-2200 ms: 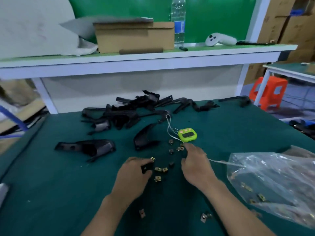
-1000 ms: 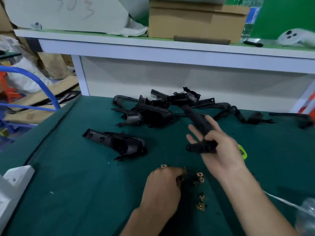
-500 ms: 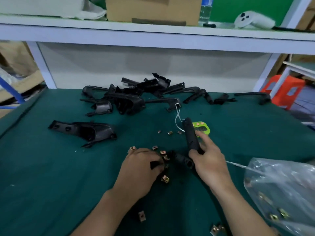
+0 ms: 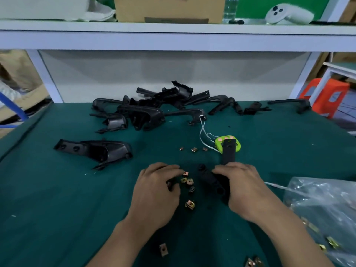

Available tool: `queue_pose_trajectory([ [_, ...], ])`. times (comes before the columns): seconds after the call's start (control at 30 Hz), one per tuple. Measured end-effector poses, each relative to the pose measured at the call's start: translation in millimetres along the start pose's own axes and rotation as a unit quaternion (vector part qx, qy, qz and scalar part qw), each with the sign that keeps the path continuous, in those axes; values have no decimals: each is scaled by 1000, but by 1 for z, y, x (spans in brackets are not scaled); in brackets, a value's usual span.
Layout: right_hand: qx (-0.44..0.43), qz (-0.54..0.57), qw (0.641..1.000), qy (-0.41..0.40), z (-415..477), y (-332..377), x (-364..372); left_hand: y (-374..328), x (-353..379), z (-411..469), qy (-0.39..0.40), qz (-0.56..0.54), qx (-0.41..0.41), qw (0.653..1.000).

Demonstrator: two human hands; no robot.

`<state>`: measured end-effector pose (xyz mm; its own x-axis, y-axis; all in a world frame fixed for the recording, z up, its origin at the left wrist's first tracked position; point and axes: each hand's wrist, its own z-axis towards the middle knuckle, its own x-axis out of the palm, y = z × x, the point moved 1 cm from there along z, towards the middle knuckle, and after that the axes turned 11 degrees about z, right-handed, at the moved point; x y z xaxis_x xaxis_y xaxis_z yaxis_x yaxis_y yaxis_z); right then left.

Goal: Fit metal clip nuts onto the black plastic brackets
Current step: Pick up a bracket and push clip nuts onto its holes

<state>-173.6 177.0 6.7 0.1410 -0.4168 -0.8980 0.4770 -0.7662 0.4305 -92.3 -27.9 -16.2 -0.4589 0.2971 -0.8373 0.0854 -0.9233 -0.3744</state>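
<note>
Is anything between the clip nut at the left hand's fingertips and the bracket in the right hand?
Nothing visible: only bare green mat separates the brass-coloured metal clip nut from the black plastic bracket the right hand grips.

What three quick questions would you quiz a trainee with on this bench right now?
1. True or false: the right hand grips a black bracket.
2. The green timer lies: A) on the shelf, B) on the green mat, C) in the bag.
3. What small parts lie at the fingertips of the left hand?
Key: 1 true; 2 B; 3 clip nuts.
</note>
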Motion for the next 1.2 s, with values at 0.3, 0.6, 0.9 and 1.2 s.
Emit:
queue_pose_trajectory([
  [0.3, -19, -56, 998, -14, -1, 10, 8, -10, 4, -2, 0, 42, 33, 999],
  [0.6, -47, 82, 991, -98, -7, 33, 25, -8, -17, -2, 16, -290, -194, 937],
  [0.9, -42, 98, 987, -122, -7, 43, 25, -5, -19, 5, 61, -519, -232, 821],
  [1.2, -101, 54, 987, -114, -6, 45, 24, -13, -18, 3, 92, -518, -204, 826],
])
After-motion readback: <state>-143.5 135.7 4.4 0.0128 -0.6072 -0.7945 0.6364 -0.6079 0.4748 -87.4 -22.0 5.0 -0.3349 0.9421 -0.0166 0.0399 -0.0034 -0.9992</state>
